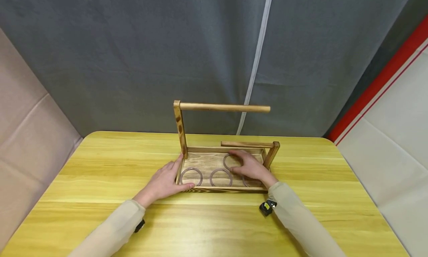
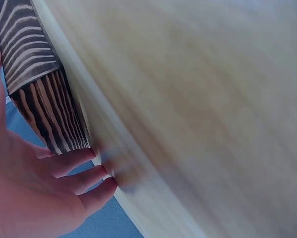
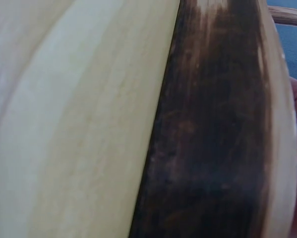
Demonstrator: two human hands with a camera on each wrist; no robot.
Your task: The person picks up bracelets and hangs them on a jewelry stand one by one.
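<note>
A dark-grained wooden tray (image 1: 224, 189) holds several clear, pale purple rings. One ring (image 1: 201, 177) is at the front left, another ring (image 1: 211, 178) at the front middle, and a third ring (image 1: 244, 181) is partly hidden under my right wrist. My right hand (image 1: 250, 165) reaches into the tray and pinches a further ring (image 1: 224, 161) near the back wall, between thumb and fingers. With its thumb along the front edge and its fingers along the left end, my left hand (image 1: 165, 179) rests on the tray's corner. In the left wrist view, its fingertips (image 2: 96, 191) touch the table.
From the tray's left end rises a tall post (image 1: 180, 129) with a round bar (image 1: 224, 107) reaching right. A shorter post (image 1: 271, 154) at the right end carries a lower bar (image 1: 247, 144) pointing left. The tray stands on a wooden table (image 1: 117, 164) before a grey curtain (image 1: 150, 64).
</note>
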